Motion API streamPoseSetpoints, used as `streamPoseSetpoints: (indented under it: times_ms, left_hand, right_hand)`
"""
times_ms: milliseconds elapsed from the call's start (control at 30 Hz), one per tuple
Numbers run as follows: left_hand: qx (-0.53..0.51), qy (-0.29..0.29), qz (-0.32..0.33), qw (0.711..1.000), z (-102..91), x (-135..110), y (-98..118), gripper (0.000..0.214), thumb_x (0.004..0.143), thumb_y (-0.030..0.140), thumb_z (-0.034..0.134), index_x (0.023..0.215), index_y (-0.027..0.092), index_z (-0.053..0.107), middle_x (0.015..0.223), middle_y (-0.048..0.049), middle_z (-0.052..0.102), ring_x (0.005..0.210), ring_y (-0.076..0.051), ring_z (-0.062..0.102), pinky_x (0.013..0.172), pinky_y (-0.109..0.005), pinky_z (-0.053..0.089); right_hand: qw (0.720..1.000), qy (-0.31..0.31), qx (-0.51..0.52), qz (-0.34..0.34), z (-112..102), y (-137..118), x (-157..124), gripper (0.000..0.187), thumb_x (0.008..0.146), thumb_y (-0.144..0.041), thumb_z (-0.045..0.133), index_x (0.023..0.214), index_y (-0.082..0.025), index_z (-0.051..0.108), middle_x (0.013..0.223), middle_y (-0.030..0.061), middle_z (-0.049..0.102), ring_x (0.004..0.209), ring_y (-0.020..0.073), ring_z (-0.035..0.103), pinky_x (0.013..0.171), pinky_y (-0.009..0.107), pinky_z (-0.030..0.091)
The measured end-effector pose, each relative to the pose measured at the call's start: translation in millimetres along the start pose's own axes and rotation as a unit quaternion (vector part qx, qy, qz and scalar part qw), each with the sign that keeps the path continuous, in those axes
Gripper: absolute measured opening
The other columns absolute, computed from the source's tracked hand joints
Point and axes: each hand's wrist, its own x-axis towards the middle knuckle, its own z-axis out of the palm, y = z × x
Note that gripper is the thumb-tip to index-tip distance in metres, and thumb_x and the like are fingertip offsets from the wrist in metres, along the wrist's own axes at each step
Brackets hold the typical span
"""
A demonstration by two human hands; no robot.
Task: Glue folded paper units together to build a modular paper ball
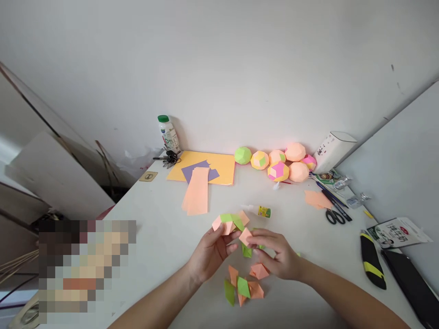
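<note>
My left hand (213,253) grips a partly joined paper model (227,222) of folded peach and green pieces, thumb on its near side. Between the fingertips of my right hand (277,253) is a peach folded paper piece (245,236), held close to the model's right edge; whether the two touch I cannot tell. Green folded pieces (246,250) lie on the table partly hidden behind my right fingers. Nearer to me, several loose peach and green folded pieces (243,287) are spread out, with a peach piece (259,271) just below my right hand.
Finished paper balls (277,171) stand along the wall. Peach strips (199,192) lie over yellow sheets (224,167) by a bottle (168,135) and keys (169,158). A glue bottle (264,211) lies beyond my hands. Scissors (335,217), pens and a black-yellow cutter (372,260) are at right.
</note>
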Motion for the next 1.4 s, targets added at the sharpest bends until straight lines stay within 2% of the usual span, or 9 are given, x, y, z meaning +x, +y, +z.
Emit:
streamPoseSetpoints:
  times_ms: [200,400,567,700,833,967,1100,1233,1400]
  left_hand:
    - [-0.019,-0.018,0.039,0.999,-5.0,5,7,0.022,0.087,0.031,0.054,0.087,0.014,0.067,0.074,-0.0049,0.064,0.067,-0.012,0.06,0.059,-0.02,0.052]
    - [-0.032,0.018,0.039,0.999,-2.9,7,6,0.023,0.087,0.029,0.054,0.091,0.011,0.068,0.089,-0.009,0.068,0.078,-0.015,0.064,0.071,-0.023,0.055]
    - [-0.028,0.034,0.035,0.998,-1.2,6,4,0.023,0.087,0.027,0.054,0.09,0.01,0.068,0.088,-0.0084,0.068,0.074,-0.014,0.064,0.074,-0.025,0.055]
    - [-0.015,0.033,0.033,0.999,-4.5,7,5,0.024,0.088,0.028,0.053,0.09,0.01,0.069,0.086,-0.0078,0.068,0.074,-0.014,0.064,0.074,-0.025,0.055]
    - [-0.004,0.01,0.021,1.0,-4.2,6,4,0.024,0.087,0.028,0.053,0.095,0.011,0.068,0.09,-0.0078,0.067,0.077,-0.015,0.063,0.072,-0.025,0.054]
    - [0.011,-0.002,0.016,1.0,-2.2,4,4,0.025,0.087,0.029,0.054,0.099,0.011,0.067,0.095,-0.0092,0.065,0.082,-0.016,0.061,0.072,-0.026,0.054]
    - [0.009,0.005,0.024,1.0,-2.4,3,5,0.023,0.088,0.028,0.053,0.095,0.012,0.067,0.094,-0.0087,0.065,0.081,-0.016,0.06,0.072,-0.027,0.053]
    - [0.0,0.017,0.026,1.0,-2.7,3,6,0.021,0.088,0.027,0.053,0.093,0.012,0.067,0.092,-0.008,0.065,0.081,-0.015,0.061,0.073,-0.027,0.053]
    - [-0.015,0.021,0.036,0.999,-3.0,5,8,0.022,0.089,0.025,0.051,0.09,0.011,0.067,0.088,-0.0067,0.066,0.077,-0.015,0.063,0.075,-0.026,0.054]
  right_hand:
    - [0.994,-0.005,-0.075,-0.075,19,8,33,0.03,0.09,-0.009,0.038,0.109,-0.02,0.058,0.081,0.0063,0.065,0.073,0.0159,0.06,0.063,0.028,0.052]
    - [0.977,-0.028,-0.17,-0.125,18,24,25,0.035,0.084,-0.002,0.04,0.11,-0.019,0.058,0.082,0.0068,0.064,0.072,0.0172,0.056,0.062,0.031,0.051]
    - [0.974,-0.062,-0.174,-0.132,3,21,26,0.033,0.082,-0.001,0.04,0.1,-0.02,0.06,0.083,0.0056,0.065,0.075,0.0172,0.058,0.066,0.032,0.052]
    - [0.978,-0.043,-0.203,-0.027,-21,35,31,0.03,0.082,-0.003,0.042,0.097,-0.022,0.06,0.096,0.0071,0.065,0.091,0.0207,0.059,0.075,0.037,0.052]
    - [0.935,-0.076,-0.324,0.125,-34,66,27,0.032,0.079,-0.009,0.049,0.109,-0.016,0.059,0.114,0.0167,0.059,0.109,0.0317,0.053,0.085,0.05,0.048]
    - [0.931,-0.13,-0.271,0.207,-33,90,22,0.043,0.074,-0.005,0.054,0.115,-0.016,0.057,0.117,0.0142,0.06,0.112,0.0297,0.055,0.089,0.045,0.048]
    - [0.933,-0.094,-0.251,0.241,-33,97,22,0.04,0.073,-0.005,0.054,0.111,-0.018,0.057,0.11,0.0122,0.065,0.104,0.0285,0.059,0.085,0.042,0.049]
    - [0.944,-0.033,-0.207,0.256,-44,77,28,0.035,0.081,-0.023,0.058,0.114,-0.023,0.049,0.111,0.0081,0.064,0.101,0.0232,0.061,0.082,0.035,0.05]
    - [0.981,0.036,0.0,0.192,-57,31,30,0.028,0.079,-0.032,0.065,0.104,-0.024,0.054,0.104,0.006,0.062,0.089,0.0194,0.061,0.073,0.028,0.049]
